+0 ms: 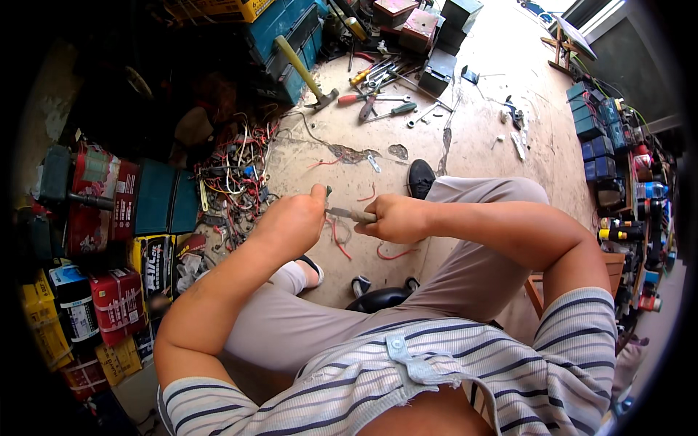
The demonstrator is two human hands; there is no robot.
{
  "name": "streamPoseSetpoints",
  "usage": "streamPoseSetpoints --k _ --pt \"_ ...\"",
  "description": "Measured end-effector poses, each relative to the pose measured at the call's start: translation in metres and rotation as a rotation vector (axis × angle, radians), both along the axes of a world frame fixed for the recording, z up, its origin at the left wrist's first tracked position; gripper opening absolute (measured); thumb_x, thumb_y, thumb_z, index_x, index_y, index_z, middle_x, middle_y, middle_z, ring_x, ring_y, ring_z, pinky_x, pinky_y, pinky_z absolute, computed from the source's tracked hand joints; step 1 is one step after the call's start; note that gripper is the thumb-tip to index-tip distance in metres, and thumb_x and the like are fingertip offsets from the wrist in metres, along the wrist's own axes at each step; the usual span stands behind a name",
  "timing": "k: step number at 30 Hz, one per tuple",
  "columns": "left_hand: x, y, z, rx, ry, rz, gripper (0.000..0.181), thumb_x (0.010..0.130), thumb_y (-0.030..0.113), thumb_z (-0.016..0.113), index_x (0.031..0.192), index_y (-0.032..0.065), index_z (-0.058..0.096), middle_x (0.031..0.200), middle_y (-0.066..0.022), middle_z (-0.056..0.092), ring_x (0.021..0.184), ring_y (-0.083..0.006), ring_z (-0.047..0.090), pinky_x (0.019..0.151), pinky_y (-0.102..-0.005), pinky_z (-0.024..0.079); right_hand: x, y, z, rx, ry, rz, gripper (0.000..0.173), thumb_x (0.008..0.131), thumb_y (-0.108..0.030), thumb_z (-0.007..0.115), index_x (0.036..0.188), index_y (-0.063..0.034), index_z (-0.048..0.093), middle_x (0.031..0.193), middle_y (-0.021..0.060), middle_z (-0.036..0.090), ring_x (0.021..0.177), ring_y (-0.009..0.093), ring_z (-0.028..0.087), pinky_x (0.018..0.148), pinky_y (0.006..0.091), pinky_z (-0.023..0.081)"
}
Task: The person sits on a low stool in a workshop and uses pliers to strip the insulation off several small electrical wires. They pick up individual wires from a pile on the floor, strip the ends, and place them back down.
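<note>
My right hand is closed around the pale handle of a knife, whose blade points left toward my other hand. My left hand is closed on a small object with a greenish end showing above the thumb; the rest is hidden by the fingers. The blade's tip reaches the left fingers; whether it touches the held object cannot be told. On the floor below the hands lie short red wires, with another red wire piece to the right.
A tangle of wires lies at left beside stacked battery boxes. A claw hammer, screwdrivers and wrenches lie ahead, near dark batteries. A wheeled stool is between my legs. A crowded shelf stands at right.
</note>
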State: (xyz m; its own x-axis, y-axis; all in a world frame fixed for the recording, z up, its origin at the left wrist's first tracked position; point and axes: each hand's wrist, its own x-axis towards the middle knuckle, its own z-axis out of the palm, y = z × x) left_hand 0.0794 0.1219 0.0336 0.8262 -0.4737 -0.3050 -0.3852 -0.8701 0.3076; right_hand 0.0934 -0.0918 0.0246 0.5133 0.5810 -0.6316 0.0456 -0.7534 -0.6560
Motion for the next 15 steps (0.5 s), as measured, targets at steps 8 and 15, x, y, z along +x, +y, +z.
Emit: streamPoseSetpoints --k 8,15 --pt "-0.005 0.002 -0.006 -0.106 0.105 0.035 0.016 0.084 0.011 0.055 0.092 -0.0024 0.051 0.072 -0.0271 0.061 0.071 -0.0419 0.063 0.064 -0.0505 0.049 -0.002 -0.003 -0.005 -0.033 -0.316 0.041 0.023 0.081 -0.024 0.063 0.086 -0.0017 0.062 0.076 0.0199 0.063 0.073 0.038 0.061 0.066 0.0431 0.048" --pt "0.011 0.003 -0.016 -0.836 0.741 0.615 0.016 0.098 0.019 0.050 0.093 0.0061 0.058 0.058 0.0082 0.036 0.047 -0.0030 0.030 0.042 -0.0220 0.024 0.011 0.006 0.008 0.211 -0.471 -0.228 0.024 0.085 -0.027 0.064 0.093 -0.0048 0.061 0.077 0.0182 0.064 0.075 0.038 0.062 0.066 0.0432 0.048"
